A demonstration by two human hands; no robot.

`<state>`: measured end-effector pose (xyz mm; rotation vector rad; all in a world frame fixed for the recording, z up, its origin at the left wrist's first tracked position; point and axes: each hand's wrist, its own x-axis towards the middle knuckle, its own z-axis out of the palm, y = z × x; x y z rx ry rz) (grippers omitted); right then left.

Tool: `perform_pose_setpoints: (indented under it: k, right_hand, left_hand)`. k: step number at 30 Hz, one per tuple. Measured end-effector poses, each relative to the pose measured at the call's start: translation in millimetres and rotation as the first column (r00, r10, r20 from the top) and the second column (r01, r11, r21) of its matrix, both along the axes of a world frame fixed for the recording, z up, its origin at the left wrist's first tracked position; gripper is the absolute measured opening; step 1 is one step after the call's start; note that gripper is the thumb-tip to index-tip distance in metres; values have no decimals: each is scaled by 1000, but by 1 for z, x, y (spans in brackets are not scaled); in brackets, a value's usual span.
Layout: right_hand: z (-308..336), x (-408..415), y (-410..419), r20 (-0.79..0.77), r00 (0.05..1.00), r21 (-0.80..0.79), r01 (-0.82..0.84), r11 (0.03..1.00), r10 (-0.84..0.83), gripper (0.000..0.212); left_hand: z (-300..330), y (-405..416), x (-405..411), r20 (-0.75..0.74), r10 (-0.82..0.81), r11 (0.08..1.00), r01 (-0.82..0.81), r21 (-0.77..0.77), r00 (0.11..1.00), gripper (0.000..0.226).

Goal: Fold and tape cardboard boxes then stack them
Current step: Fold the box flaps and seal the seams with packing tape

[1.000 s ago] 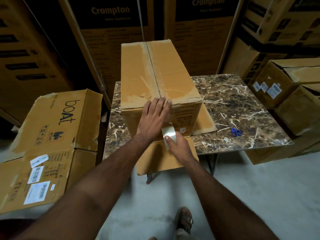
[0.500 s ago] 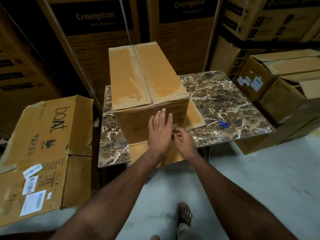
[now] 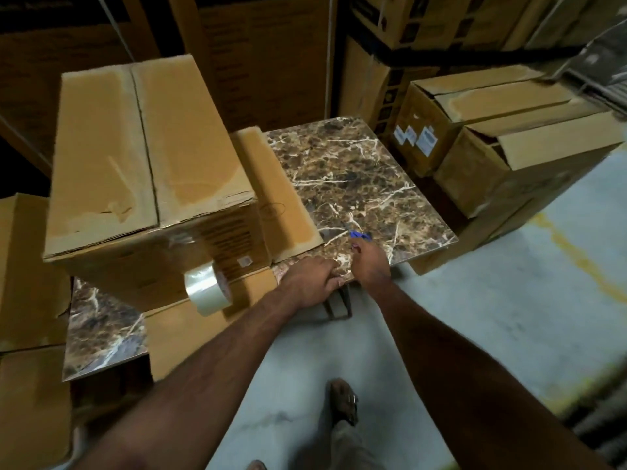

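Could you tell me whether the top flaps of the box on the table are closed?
Closed: both top flaps lie flat, meeting along a centre seam.

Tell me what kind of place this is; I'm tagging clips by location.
Likely a warehouse or stockroom: stacked cartons line the back, more boxes sit on the concrete floor, with a marble-top table for packing.

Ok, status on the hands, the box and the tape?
Left hand resting on marble table edge, holding nothing. Right hand reaching blue-handled scissors. Clear tape roll hanging off brown cardboard box, uncut. Nothing in the way.
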<state>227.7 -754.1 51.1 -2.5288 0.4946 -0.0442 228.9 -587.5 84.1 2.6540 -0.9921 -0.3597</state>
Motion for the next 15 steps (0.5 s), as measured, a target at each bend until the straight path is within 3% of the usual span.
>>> perform_pose_setpoints:
  k: [4, 7, 11, 15]
  right_hand:
    - [-33, 32, -39, -43, 994, -56, -107, 993, 105, 31]
    - [-47, 55, -56, -66, 978, -110, -202, 973, 196, 35]
    - [-49, 76, -61, -208, 957, -241, -249, 938, 201, 42]
    - [-51, 81, -59, -381, 913, -297, -267, 917, 142, 31]
  left_hand:
    - [-23, -39, 22, -104, 45, 999, -47, -10, 994, 27]
    - [-42, -59, 31, -174, 73, 997, -75, -7, 982, 28]
    - [-60, -61, 40, -253, 134, 991, -132, 28, 958, 30]
    - [-69, -54, 41, -304, 215, 976, -218, 26, 928, 27]
